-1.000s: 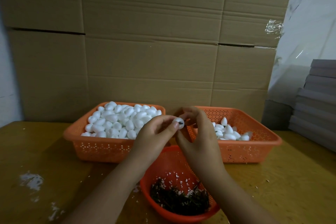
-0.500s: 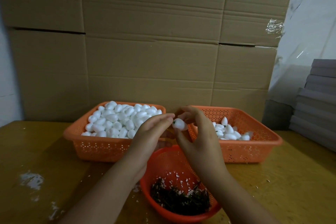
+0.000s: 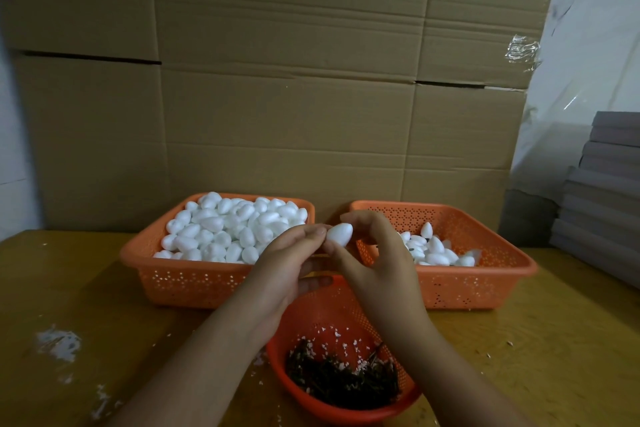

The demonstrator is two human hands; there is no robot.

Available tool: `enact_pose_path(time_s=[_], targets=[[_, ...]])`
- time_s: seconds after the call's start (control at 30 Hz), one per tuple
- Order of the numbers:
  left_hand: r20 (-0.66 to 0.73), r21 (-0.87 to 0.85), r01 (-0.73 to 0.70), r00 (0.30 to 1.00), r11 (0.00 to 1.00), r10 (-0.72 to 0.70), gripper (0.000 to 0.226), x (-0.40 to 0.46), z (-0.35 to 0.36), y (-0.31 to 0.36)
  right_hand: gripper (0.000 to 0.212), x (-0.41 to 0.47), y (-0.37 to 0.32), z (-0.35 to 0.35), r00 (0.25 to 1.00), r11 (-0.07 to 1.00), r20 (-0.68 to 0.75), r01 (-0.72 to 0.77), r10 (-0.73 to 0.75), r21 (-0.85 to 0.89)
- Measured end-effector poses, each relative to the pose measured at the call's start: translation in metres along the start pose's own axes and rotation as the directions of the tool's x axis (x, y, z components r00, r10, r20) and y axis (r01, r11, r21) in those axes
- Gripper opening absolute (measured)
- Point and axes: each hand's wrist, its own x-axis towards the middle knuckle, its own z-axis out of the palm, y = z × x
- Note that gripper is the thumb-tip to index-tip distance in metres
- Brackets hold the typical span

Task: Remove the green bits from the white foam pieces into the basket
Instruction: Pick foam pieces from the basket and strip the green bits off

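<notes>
the right hand [image 3: 377, 260] pinches a white foam piece [image 3: 340, 234] between thumb and fingers, above the round basket [image 3: 332, 308] of dark green bits [image 3: 341, 380]. the left hand [image 3: 289, 260] has its fingertips at the piece's left end. behind stand a full tray [image 3: 194, 281] of foam pieces and a sparser tray [image 3: 485, 284], on a wooden table [image 3: 86, 288] before cardboard boxes [image 3: 277, 80].

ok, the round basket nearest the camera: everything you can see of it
The round basket is orange perforated plastic, a shallow bowl standing upright on the yellow-brown table, in front of the gap between the two rectangular orange baskets. In its bottom lies a dark heap of green bits flecked with white foam crumbs. Both forearms cross above it and hide parts of its rim; neither hand visibly touches it. The left hand and right hand meet above it at a white foam piece.
</notes>
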Motion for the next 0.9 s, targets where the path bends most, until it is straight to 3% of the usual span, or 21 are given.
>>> enact_pose_path(time_s=[0.13, 0.43, 0.53, 0.63, 0.73, 0.83, 0.9], targets=[[-0.037, 0.067, -0.011, 0.999, 0.998, 0.014, 0.023, -0.001, 0.000, 0.000, 0.018, 0.001, -0.002, 0.000, 1.000, 1.000, 0.016, -0.003, 0.003, 0.013], [-0.019, 0.157, 0.006, 1.000, 0.988, -0.003, 0.023, -0.002, 0.002, 0.004, 0.031, 0.001, -0.002, -0.001, 0.999, 1.000, 0.040, 0.008, -0.008, 0.011], [-0.019, 0.247, -0.066, 0.997, 0.967, 0.073, 0.032, -0.004, 0.001, 0.008, 0.023, 0.003, 0.000, -0.004, 0.997, 0.996, -0.014, -0.071, 0.072, 0.055], [-0.071, 0.384, -0.163, 0.976, 0.909, 0.205, 0.026, -0.003, -0.002, 0.015, 0.016, 0.008, 0.006, -0.012, 0.989, 0.992, -0.075, -0.128, 0.127, -0.012], [-0.162, 0.564, -0.215, 0.918, 0.797, 0.363, 0.023, -0.001, -0.012, 0.018, 0.014, 0.014, 0.014, -0.024, 0.984, 0.977, -0.121, -0.151, 0.133, -0.151], [-0.183, 0.827, -0.143, 0.846, 0.543, 0.501, 0.016, 0.001, -0.028, 0.020, 0.019, 0.019, 0.027, -0.036, 0.974, 0.936, -0.163, -0.201, 0.158, -0.290], [-0.170, 0.906, -0.065, 0.850, 0.419, 0.499, 0.013, 0.004, -0.040, 0.020, 0.027, 0.021, 0.036, -0.044, 0.963, 0.903, -0.183, -0.252, 0.198, -0.349]])
